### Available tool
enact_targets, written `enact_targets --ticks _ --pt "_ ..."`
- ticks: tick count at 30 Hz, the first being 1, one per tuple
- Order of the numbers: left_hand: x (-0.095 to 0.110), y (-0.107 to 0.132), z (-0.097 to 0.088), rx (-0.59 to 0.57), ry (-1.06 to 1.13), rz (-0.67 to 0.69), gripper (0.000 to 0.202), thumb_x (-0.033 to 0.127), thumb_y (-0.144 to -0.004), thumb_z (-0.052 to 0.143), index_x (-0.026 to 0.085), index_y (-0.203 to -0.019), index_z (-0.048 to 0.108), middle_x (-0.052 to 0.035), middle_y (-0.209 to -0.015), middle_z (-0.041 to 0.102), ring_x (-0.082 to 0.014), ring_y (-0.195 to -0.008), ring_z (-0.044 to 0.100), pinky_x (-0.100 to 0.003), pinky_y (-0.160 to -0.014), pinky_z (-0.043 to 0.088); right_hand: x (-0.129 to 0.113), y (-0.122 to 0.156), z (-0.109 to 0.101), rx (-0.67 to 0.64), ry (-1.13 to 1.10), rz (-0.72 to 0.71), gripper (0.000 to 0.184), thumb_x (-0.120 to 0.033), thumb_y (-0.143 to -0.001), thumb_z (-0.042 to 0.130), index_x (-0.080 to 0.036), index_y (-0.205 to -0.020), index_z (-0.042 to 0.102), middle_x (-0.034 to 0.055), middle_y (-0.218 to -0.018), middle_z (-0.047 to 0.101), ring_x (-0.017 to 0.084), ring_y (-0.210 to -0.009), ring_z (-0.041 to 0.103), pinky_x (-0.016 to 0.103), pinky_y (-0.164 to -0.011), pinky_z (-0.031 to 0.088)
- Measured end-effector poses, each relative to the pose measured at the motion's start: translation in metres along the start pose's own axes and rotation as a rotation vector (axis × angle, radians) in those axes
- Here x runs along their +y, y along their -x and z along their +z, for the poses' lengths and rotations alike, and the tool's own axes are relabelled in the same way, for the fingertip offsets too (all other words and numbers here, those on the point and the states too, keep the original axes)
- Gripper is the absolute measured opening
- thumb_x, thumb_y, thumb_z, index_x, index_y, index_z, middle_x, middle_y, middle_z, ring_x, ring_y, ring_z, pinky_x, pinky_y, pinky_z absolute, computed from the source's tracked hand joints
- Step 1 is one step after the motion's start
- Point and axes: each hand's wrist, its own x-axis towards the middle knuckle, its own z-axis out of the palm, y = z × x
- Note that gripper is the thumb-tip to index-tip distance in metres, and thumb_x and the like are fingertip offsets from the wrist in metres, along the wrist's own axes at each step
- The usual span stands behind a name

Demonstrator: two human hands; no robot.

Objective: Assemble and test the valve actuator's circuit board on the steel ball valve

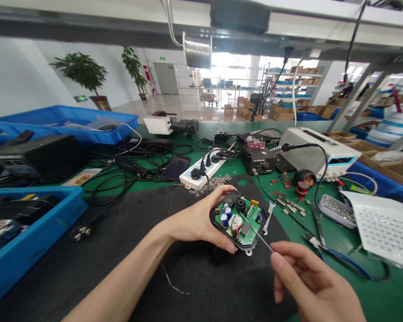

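My left hand is closed around a black housing, thumb along its near side. The housing is tilted toward me and shows a green circuit board with blue capacitors, a black round part and a white part with red wires. Between thumb and fingertips, my right hand pinches a thin silvery rod; its exact kind is unclear. The rod reaches over the board's middle, and I cannot tell whether its tip touches. Just beyond the housing's right edge lies a small wrench.
A black mat covers the green bench. Behind the housing lie loose nuts and a power strip. To the right are a soldering station, pliers and a screw tray. Blue bins stand left; a solder spool hangs above.
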Motion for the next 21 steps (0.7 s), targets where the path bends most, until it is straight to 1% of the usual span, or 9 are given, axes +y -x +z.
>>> enact_targets --ticks 2,4,6,7,9,12,15,18,21 --pt "0.0 0.0 0.0 -0.003 -0.005 0.005 0.113 0.033 -0.053 0.105 0.028 -0.145 0.039 -0.0099 -0.153 0.044 -0.0308 -0.144 0.043 -0.041 -0.123 0.034 0.0 0.0 0.005 -0.038 -0.337 0.263 0.033 -0.047 -0.088 0.08 -0.018 -0.102 0.075 0.0013 -0.065 0.066 0.016 -0.05 0.062 0.025 -0.045 0.054" --pt "0.001 0.0 0.0 -0.001 -0.011 0.008 0.113 0.033 -0.053 0.105 0.027 -0.145 0.039 -0.0102 -0.151 0.046 -0.0311 -0.143 0.044 -0.042 -0.123 0.034 -0.001 0.001 0.01 -0.051 -0.569 0.422 0.035 -0.047 -0.084 0.084 -0.019 -0.102 0.073 0.0004 -0.071 0.064 0.012 -0.051 0.057 0.021 -0.044 0.05" --pt "0.001 0.0 0.0 0.003 -0.011 0.005 0.114 0.034 -0.053 0.105 0.027 -0.146 0.038 -0.011 -0.15 0.047 -0.0314 -0.142 0.045 -0.043 -0.124 0.032 -0.001 0.002 0.013 -0.058 -0.672 0.478 0.033 -0.044 -0.082 0.087 -0.02 -0.1 0.072 -0.0006 -0.072 0.062 0.01 -0.051 0.054 0.019 -0.045 0.048" --pt "0.001 0.001 0.0 0.004 -0.011 0.001 0.114 0.034 -0.053 0.105 0.027 -0.146 0.038 -0.0113 -0.15 0.047 -0.0315 -0.143 0.045 -0.044 -0.124 0.031 0.0 0.002 0.014 -0.062 -0.668 0.462 0.033 -0.044 -0.082 0.087 -0.021 -0.099 0.071 -0.0009 -0.071 0.062 0.01 -0.051 0.055 0.019 -0.045 0.048" --pt "0.001 0.001 0.0 0.0 -0.012 -0.003 0.114 0.033 -0.053 0.105 0.027 -0.146 0.038 -0.0114 -0.151 0.046 -0.0314 -0.143 0.044 -0.044 -0.124 0.031 0.002 0.002 0.013 -0.065 -0.564 0.345 0.03 -0.045 -0.083 0.086 -0.022 -0.095 0.07 -0.0006 -0.068 0.063 0.013 -0.051 0.059 0.022 -0.046 0.052" --pt "0.001 0.0 -0.001 -0.006 -0.011 0.0 0.113 0.032 -0.054 0.105 0.027 -0.145 0.038 -0.0107 -0.151 0.046 -0.031 -0.144 0.044 -0.043 -0.123 0.032 0.006 0.002 0.01 -0.025 -0.256 0.059 0.021 -0.039 -0.087 0.082 -0.021 -0.092 0.073 0.0023 -0.067 0.07 0.02 -0.056 0.07 0.027 -0.052 0.061" --pt "0.0 0.0 -0.001 -0.004 -0.003 0.01 0.113 0.029 -0.054 0.105 0.027 -0.145 0.038 -0.0106 -0.155 0.043 -0.0308 -0.145 0.043 -0.04 -0.123 0.034 0.009 0.0 0.002 0.022 0.103 -0.284 0.009 -0.024 -0.089 0.078 -0.021 -0.098 0.077 0.0059 -0.084 0.078 0.022 -0.068 0.078 0.025 -0.062 0.066" --pt "-0.001 0.0 -0.001 -0.015 0.025 0.008 0.112 0.026 -0.054 0.104 0.028 -0.144 0.038 -0.0103 -0.155 0.042 -0.0297 -0.143 0.044 -0.04 -0.123 0.033 0.013 -0.003 -0.009 0.009 0.491 -0.657 0.026 -0.013 -0.088 0.075 -0.022 -0.112 0.077 0.0055 -0.102 0.081 0.021 -0.082 0.081 0.02 -0.073 0.066" --pt "-0.001 0.0 -0.001 -0.012 0.029 -0.001 0.111 0.024 -0.055 0.104 0.028 -0.144 0.039 -0.0089 -0.154 0.043 -0.0286 -0.143 0.045 -0.039 -0.123 0.032 0.012 -0.005 -0.019 0.022 0.811 -0.894 0.031 -0.013 -0.091 0.072 -0.023 -0.12 0.077 0.0062 -0.111 0.079 0.02 -0.091 0.081 0.017 -0.081 0.064"
